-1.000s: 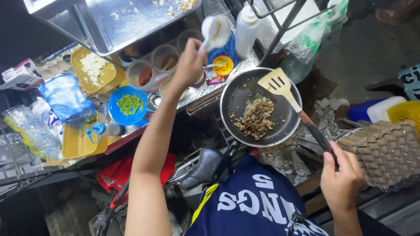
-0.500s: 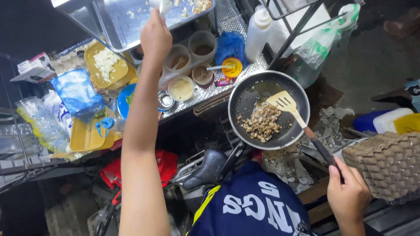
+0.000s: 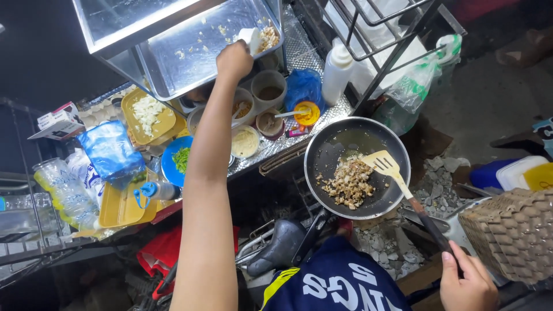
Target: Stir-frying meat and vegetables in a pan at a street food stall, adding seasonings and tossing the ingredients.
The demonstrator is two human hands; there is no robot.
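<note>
- Tray (image 3: 190, 40), steel and the biggest item, sits at the top of the counter with scattered food bits and a small pile in its right corner.
- Pan (image 3: 357, 167), black and round, lies right of the counter; chopped browned food (image 3: 347, 183) is heaped in its middle.
- Left arm stretches up across the counter; left hand (image 3: 234, 59) is over the tray's right part, fingers closed on a small white scoop (image 3: 251, 38) (blade barely visible) beside the pile.
- Right hand (image 3: 468, 283) at bottom right, fingers wrapped around the dark handle of a spatula (image 3: 387, 166), whose pale slotted blade rests inside the pan next to the food.
- Yellow trays (image 3: 147, 115), a blue plate of greens (image 3: 178, 159) and a white squeeze bottle (image 3: 337, 72) stand about the counter.
- Small round cups (image 3: 268, 86) cluster just below the tray, near the forearm.
</note>
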